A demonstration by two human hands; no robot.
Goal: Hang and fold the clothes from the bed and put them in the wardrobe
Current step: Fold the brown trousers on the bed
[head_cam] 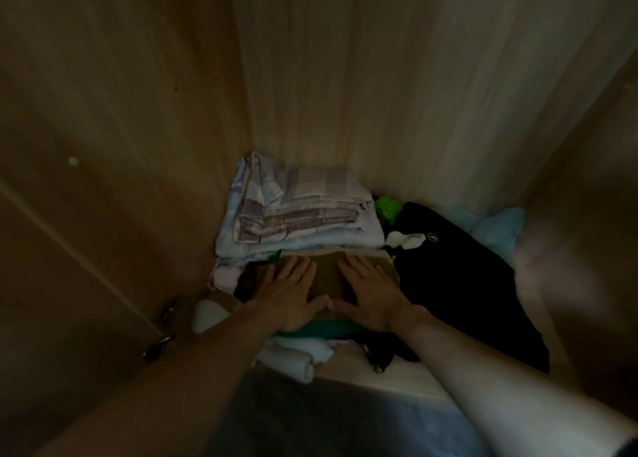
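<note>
1. The left hand [293,296] lies palm down on a folded brown garment [328,272] at the lower centre of the frame. Its grip is fully open, with the fingers straight and spread, and it holds nothing.
2. The right hand [373,292] rests just beside it on the same garment. Its grip is equally open and flat, and the two thumbs nearly meet.
3. The brown garment tops a pile inside the wardrobe [310,76]. A teal garment [324,329] shows under its near edge, and white cloth [297,356] lies lower still towards the front.
4. Above the hands in the frame, a folded stack of pale patterned cloth [300,215] sits in the back corner and reaches the brown garment's far edge.
5. To the right lies a black garment [459,284] with a small round logo. A green scrap [386,206] and light blue cloth [497,228] show behind it.
6. At the lower left, a metal hinge [165,329] sits on the wooden side panel.
</note>
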